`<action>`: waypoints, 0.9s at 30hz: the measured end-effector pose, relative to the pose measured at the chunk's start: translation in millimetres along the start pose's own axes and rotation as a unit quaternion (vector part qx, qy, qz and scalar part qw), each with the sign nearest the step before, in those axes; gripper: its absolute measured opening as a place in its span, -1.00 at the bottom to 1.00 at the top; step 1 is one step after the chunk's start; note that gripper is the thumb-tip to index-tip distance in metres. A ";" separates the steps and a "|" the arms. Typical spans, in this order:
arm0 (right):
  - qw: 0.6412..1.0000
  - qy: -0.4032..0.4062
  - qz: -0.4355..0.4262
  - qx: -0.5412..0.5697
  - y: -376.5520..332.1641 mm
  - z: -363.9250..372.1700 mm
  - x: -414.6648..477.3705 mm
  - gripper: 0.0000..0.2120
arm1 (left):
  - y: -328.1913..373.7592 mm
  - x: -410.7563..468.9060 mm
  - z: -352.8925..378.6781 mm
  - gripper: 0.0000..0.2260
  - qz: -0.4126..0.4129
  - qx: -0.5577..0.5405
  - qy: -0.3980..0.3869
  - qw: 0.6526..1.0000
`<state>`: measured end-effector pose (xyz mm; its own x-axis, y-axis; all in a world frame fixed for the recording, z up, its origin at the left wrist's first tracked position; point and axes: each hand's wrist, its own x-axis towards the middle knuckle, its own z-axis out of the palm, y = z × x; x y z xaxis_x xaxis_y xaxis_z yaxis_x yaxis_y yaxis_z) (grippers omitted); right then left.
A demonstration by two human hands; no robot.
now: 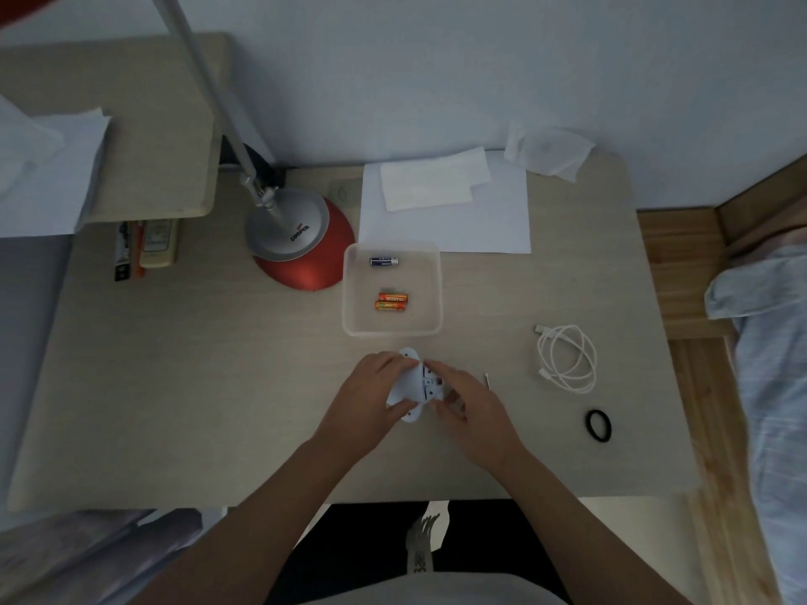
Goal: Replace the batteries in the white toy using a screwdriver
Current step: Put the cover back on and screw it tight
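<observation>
The white toy (409, 383) lies on the desk in front of me, its underside up and the battery compartment (430, 381) showing. My left hand (366, 399) grips the toy's left half, fingers curled over its top and thumb under it. My right hand (469, 397) holds the toy's right side, fingertips at the compartment; what they pinch is hidden. A thin screwdriver (487, 380) lies on the desk just right of my right hand. A clear plastic tray (432, 290) behind the toy holds two orange batteries (391, 301) and one blue battery (384, 261).
A red-based desk lamp (301, 242) stands at the tray's left. White papers (445, 203) lie behind the tray. A coiled white cable (567, 358) and a black hair tie (598, 425) lie at the right. Remotes (146, 246) sit far left under a shelf.
</observation>
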<state>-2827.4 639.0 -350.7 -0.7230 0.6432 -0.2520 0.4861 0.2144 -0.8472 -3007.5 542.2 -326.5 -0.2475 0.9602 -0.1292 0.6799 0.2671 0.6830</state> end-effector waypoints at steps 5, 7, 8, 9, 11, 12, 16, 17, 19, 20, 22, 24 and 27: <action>1.000 -0.001 0.002 0.015 2.3 1.7 -0.4 -0.49 | -4.4 0.7 0.0 -0.53 0.003 0.005 -0.001 1.000; 1.000 0.001 0.003 0.024 2.6 2.8 -1.0 -0.49 | -4.8 1.7 -0.2 -0.53 -0.001 0.000 -0.002 1.000; 1.000 0.002 0.002 0.027 2.5 3.3 -1.2 -0.48 | -4.7 2.3 -0.5 -0.52 -0.003 -0.003 -0.004 1.000; 1.000 0.003 0.002 0.030 2.7 3.6 -1.3 -0.48 | -4.3 3.1 -1.0 -0.52 -0.004 -0.005 -0.005 1.000; 0.999 0.005 0.004 0.032 2.5 3.4 -0.9 -0.49 | -3.9 4.3 -1.9 -0.52 -0.008 -0.009 -0.008 1.000; 0.999 0.005 0.008 0.033 2.3 3.3 -0.9 -0.49 | -3.9 4.5 -1.9 -0.52 -0.011 -0.012 -0.009 1.000; 0.997 0.006 0.031 0.069 -0.7 3.7 1.2 -0.55 | -4.6 3.7 -0.8 -0.52 -0.012 -0.016 -0.012 1.000; 0.996 0.007 0.038 0.080 -2.6 3.6 2.2 -0.59 | -4.8 3.3 -0.1 -0.53 -0.010 -0.014 -0.012 1.000; 0.993 0.011 0.056 0.101 -8.6 2.7 4.5 -0.65 | -4.5 2.6 0.7 -0.53 -0.010 -0.013 -0.008 1.000; 0.992 0.016 0.066 0.105 -12.1 2.2 5.5 -0.68 | -4.9 2.1 1.3 -0.53 -0.009 -0.013 -0.006 1.000; 0.991 0.034 0.079 0.103 -17.6 2.7 6.8 -0.72 | -6.0 1.2 2.1 -0.53 -0.010 -0.016 -0.004 1.000; 0.990 0.050 0.083 0.099 -19.9 5.4 7.8 -0.75 | -7.1 1.2 2.2 -0.52 -0.014 -0.022 -0.005 1.000; 0.991 0.057 0.088 0.083 -19.1 8.8 8.7 -0.75 | -7.3 1.7 1.7 -0.52 -0.016 -0.025 -0.007 1.000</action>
<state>-2847.3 634.1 -340.8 -0.5700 0.7404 -0.3561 0.5056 -0.0254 -0.8624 -3011.7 542.1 -332.9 -0.2585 0.9526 -0.1606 0.6365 0.2930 0.7135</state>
